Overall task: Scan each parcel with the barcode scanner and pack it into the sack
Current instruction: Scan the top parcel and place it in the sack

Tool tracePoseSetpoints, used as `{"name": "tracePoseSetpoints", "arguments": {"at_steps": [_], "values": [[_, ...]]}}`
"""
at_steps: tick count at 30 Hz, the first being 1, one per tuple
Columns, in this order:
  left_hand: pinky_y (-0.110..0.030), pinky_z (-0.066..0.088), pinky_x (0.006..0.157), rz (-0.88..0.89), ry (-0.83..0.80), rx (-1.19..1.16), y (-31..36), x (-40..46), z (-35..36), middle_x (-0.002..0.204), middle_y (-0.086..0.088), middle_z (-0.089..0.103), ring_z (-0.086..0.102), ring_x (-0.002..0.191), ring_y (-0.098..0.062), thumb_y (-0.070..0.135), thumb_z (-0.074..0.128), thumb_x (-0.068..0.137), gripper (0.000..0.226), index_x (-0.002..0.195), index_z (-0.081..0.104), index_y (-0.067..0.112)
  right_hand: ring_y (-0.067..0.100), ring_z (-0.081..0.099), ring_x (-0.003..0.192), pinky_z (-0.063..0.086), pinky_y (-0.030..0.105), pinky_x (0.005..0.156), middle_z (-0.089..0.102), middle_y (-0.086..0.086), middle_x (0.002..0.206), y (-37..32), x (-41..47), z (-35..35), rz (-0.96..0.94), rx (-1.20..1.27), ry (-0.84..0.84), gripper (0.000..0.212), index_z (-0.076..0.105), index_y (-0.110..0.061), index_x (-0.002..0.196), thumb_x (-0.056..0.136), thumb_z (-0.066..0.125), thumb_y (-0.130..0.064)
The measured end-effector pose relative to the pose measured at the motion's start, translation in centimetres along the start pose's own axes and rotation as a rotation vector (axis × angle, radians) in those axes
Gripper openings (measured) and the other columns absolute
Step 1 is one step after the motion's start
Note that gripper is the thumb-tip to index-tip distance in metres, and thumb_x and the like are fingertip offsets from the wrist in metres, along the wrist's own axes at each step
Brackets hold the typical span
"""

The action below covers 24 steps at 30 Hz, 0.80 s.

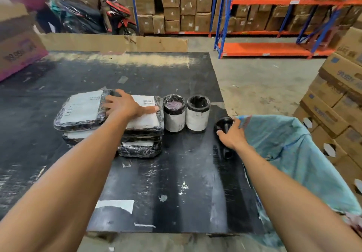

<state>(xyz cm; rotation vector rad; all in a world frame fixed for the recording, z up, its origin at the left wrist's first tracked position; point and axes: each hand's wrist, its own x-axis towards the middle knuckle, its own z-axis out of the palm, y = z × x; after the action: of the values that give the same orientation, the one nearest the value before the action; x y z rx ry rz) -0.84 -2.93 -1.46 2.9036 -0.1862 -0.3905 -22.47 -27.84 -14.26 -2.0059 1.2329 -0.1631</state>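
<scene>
1. The left hand (pixel 125 104) lies palm-down with fingers spread on the top parcel (pixel 146 114) of a stack on the black bench (pixel 176 183); its grip is released, pressing flat and not closed around anything.
2. That top parcel is wrapped in black film with a white label, and a barcode shows just beyond the thumb.
3. A second flat parcel (pixel 82 108) with a white label lies touching the stack on its left side, itself resting on another wrapped packet.
4. Two round parcels (pixel 174 113) stand upright side by side just right of the stack, each with a white label around its body and black film on top.
5. The right hand (pixel 232 134) is clenched around the black barcode scanner (pixel 225 125), which rests near the bench's right edge.
6. The blue-green sack (pixel 290 149) hangs open just beside the bench on the right, touching the right wrist.
7. Stacked cardboard boxes (pixel 340 102) stand beyond the sack.
</scene>
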Motion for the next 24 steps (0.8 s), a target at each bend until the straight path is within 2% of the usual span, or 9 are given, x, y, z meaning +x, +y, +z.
{"name": "tracePoseSetpoints", "arguments": {"at_steps": [1, 3, 4, 6, 8, 12, 17, 20, 24], "values": [[-0.064, 0.027, 0.112, 0.005, -0.009, -0.042, 0.3, -0.5, 0.2, 0.16, -0.033, -0.01, 0.015, 0.145, -0.056, 0.089, 0.068, 0.054, 0.153, 0.158, -0.015, 0.012, 0.046, 0.058, 0.134, 0.047, 0.048, 0.113, 0.039, 0.027, 0.162, 0.3, 0.4, 0.2, 0.016, 0.041, -0.012, 0.097, 0.002, -0.018, 0.168, 0.099, 0.069, -0.032], [-0.062, 0.032, 0.11, 0.021, -0.025, -0.091, 0.3, -1.1, 0.5, 0.16, -0.032, -0.018, 0.02, 0.144, -0.056, 0.086, 0.071, 0.054, 0.151, 0.158, -0.018, 0.021, 0.037, 0.076, 0.084, 0.063, 0.042, 0.075, 0.06, 0.022, 0.139, 0.5, 1.2, 0.7, 0.054, 0.179, -0.027, 0.096, 0.003, -0.022, 0.166, 0.094, 0.066, -0.016], [-0.062, 0.033, 0.11, 0.03, -0.024, -0.109, 0.1, -1.2, 0.4, 0.16, -0.03, -0.02, 0.02, 0.144, -0.056, 0.087, 0.071, 0.052, 0.151, 0.158, -0.02, 0.026, 0.031, 0.07, 0.063, 0.06, 0.037, 0.056, 0.063, 0.019, 0.126, 0.4, 1.4, 0.8, 0.074, 0.273, -0.041, 0.094, 0.005, -0.023, 0.166, 0.093, 0.062, -0.007], [-0.063, 0.029, 0.112, 0.055, -0.023, -0.134, -0.8, -1.2, 0.2, 0.161, -0.027, -0.02, 0.015, 0.147, -0.054, 0.089, 0.07, 0.05, 0.15, 0.155, -0.022, 0.036, 0.022, 0.055, 0.047, 0.048, 0.028, 0.038, 0.063, 0.018, 0.101, 0.4, 1.8, 0.8, 0.086, 0.404, -0.063, 0.089, 0.009, -0.021, 0.166, 0.093, 0.054, 0.004], [-0.06, 0.026, 0.116, 0.115, -0.028, -0.135, -1.8, -0.9, 0.1, 0.166, -0.022, -0.002, 0.015, 0.149, -0.048, 0.087, 0.07, 0.054, 0.145, 0.156, -0.019, 0.036, 0.018, 0.049, 0.041, 0.043, 0.023, 0.034, 0.064, 0.021, 0.094, 0.4, 2.0, 0.4, 0.084, 0.471, -0.059, 0.083, 0.017, -0.014, 0.163, 0.091, 0.052, 0.007], [-0.051, 0.042, 0.109, 0.229, -0.001, -0.281, -3.6, -1.2, -0.2, 0.157, -0.005, 0.041, 0.047, 0.135, -0.033, 0.089, 0.073, 0.048, 0.135, 0.159, 0.016, 0.037, 0.014, 0.049, 0.037, 0.043, 0.024, 0.035, 0.072, 0.02, 0.1, -0.7, 1.4, -0.5, 0.065, 0.661, -0.033, 0.059, 0.046, -0.001, 0.143, 0.086, 0.059, 0.006], [-0.048, 0.049, 0.101, 0.266, 0.082, -0.403, -5.3, -2.4, 0.6, 0.139, -0.008, 0.057, 0.053, 0.126, -0.033, 0.095, 0.07, 0.036, 0.128, 0.147, 0.031, 0.045, 0.018, 0.057, 0.044, 0.051, 0.028, 0.041, 0.073, 0.013, 0.108, -6.0, -3.7, -1.8, -0.098, 0.874, -0.063, 0.053, 0.046, -0.003, 0.137, 0.088, 0.068, -0.001], [-0.046, 0.044, 0.103, 0.289, 0.115, -0.49, -6.1, -2.8, 1.0, 0.14, -0.018, 0.048, 0.045, 0.131, -0.037, 0.089, 0.075, 0.04, 0.121, 0.145, 0.032, 0.048, 0.022, 0.059, 0.048, 0.05, 0.029, 0.043, 0.065, 0.015, 0.084, -10.3, -6.9, -1.6, -0.214, 0.905, -0.153, 0.058, 0.046, 0.008, 0.141, 0.089, 0.067, -0.008], [-0.044, 0.041, 0.104, 0.345, 0.172, -0.608, -7.2, -3.7, 1.9, 0.141, -0.016, 0.043, 0.043, 0.13, -0.035, 0.075, 0.084, 0.051, 0.107, 0.142, 0.037, 0.046, 0.023, 0.054, 0.049, 0.046, 0.031, 0.044, 0.066, 0.013, 0.08, -13.9, -11.6, 0.3, -0.359, 0.86, -0.223, 0.058, 0.045, -0.017, 0.14, 0.094, 0.074, -0.037]]}}
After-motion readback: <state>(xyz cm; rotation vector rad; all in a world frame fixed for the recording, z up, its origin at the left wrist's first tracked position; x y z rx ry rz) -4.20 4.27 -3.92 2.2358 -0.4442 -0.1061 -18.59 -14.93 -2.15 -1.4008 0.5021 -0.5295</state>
